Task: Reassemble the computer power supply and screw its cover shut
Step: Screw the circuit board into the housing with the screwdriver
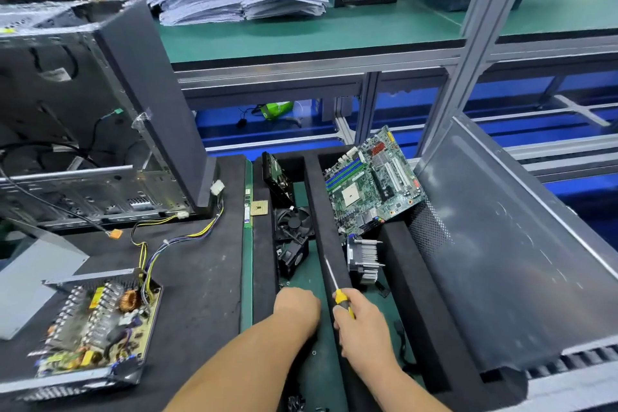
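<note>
**Hands at the parts tray, power supply lying open to the left**

The right hand (363,321) is gripping a yellow-handled screwdriver (337,288), its shaft pointing up and away over a black foam divider (321,211). Just beside it, the left hand (296,309) is reaching down onto the green tray floor (321,361), fingers curled under and hidden; whether it is holding anything cannot be told. Well apart to the left, the power supply (95,328) is sitting uncovered on the dark mat (197,278), circuit board exposed, its wires trailing toward the computer case (83,130). Farther back, a fan (294,222), a heatsink (363,259) and a motherboard (371,181) are resting in the tray's compartments.
</note>
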